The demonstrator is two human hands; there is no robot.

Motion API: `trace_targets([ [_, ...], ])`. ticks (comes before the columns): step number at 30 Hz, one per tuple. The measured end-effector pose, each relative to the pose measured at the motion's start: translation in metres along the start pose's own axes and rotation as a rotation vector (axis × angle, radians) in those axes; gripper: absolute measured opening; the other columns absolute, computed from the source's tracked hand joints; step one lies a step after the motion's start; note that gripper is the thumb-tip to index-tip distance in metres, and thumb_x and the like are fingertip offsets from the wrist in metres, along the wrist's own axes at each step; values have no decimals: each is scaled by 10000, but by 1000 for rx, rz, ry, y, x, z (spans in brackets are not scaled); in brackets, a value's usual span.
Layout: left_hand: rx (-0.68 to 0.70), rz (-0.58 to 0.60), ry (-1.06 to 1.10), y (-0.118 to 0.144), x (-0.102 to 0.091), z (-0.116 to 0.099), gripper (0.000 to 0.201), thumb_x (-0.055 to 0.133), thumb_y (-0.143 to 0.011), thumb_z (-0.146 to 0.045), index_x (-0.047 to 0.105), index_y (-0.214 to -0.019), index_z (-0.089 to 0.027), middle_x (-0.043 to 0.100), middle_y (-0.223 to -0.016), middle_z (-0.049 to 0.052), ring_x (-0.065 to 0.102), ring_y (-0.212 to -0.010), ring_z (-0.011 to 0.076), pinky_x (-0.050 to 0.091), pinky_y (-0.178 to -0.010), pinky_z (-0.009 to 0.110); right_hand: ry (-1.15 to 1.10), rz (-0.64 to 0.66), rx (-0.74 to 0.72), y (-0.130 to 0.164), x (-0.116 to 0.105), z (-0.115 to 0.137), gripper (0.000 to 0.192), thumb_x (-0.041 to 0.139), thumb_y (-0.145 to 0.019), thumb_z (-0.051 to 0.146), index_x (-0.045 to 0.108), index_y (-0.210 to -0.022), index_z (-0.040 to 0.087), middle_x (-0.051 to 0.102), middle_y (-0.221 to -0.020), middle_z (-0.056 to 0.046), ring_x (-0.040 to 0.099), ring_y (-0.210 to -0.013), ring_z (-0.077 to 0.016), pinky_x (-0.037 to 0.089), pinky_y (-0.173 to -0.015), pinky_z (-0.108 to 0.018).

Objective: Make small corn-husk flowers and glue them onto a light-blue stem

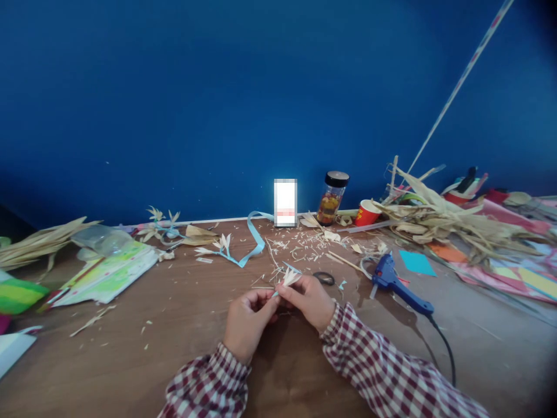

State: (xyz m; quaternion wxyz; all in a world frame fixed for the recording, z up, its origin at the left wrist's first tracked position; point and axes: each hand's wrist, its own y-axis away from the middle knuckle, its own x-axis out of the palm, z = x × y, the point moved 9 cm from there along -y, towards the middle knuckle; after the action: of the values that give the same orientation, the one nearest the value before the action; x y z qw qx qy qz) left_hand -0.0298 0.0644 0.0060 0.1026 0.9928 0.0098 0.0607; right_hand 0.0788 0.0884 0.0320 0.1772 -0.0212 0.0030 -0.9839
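Note:
Between my two hands is a small pale husk flower (290, 277) with a light-blue wrapped stem. The fingers of my right hand (310, 297) pinch it at the base of the petals. Just below, my left hand (251, 318) closes thumb and fingertips on the blue stem; part of the stem is hidden by the fingers. A pair of scissors (324, 278) lies partly behind my right hand. Beyond my hands, a similar flower sprig (224, 246) rests on the table, joined to a curling light-blue ribbon (256, 238).
A blue glue gun (398, 284) with its cord lies at right, near a turquoise paper square (418, 263). Dried husks (444, 212), a red paper cup (366, 213) and a black-lidded jar (333, 198) stand behind. Painted paper (111, 273) lies left. Husk scraps litter the brown table (183, 325).

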Motion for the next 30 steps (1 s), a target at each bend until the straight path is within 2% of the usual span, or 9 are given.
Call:
trace_targets([
  [8,-39,-37,153,3,1,5,207,685,-609,-313,638,-701,-133,617,-646,6,568,-611,107,502,-544,213,77,-8,-33,0,1,-1,197,530,-772,337,569,-725,149,526,-616,15,458,-554,-91,372,-524,-210],
  [16,-175,-48,317,4,4,13,201,710,-589,-285,641,-678,-119,553,-587,-4,503,-546,71,508,-491,199,97,-20,-34,0,-1,1,180,551,-756,313,601,-794,145,579,-683,-14,518,-607,-114,416,-569,-231],
  [24,-326,60,518,4,11,19,57,675,-640,-131,630,-669,-110,556,-584,-5,510,-492,39,511,-485,162,103,20,-37,1,2,2,145,550,-758,274,599,-831,159,572,-659,3,512,-576,-104,410,-559,-228],
  [30,-376,152,561,8,18,19,85,687,-627,-112,635,-695,-110,578,-599,1,534,-489,37,515,-498,149,-89,181,-20,0,6,4,162,590,-734,266,614,-842,148,582,-691,-4,517,-609,-96,403,-589,-224],
])
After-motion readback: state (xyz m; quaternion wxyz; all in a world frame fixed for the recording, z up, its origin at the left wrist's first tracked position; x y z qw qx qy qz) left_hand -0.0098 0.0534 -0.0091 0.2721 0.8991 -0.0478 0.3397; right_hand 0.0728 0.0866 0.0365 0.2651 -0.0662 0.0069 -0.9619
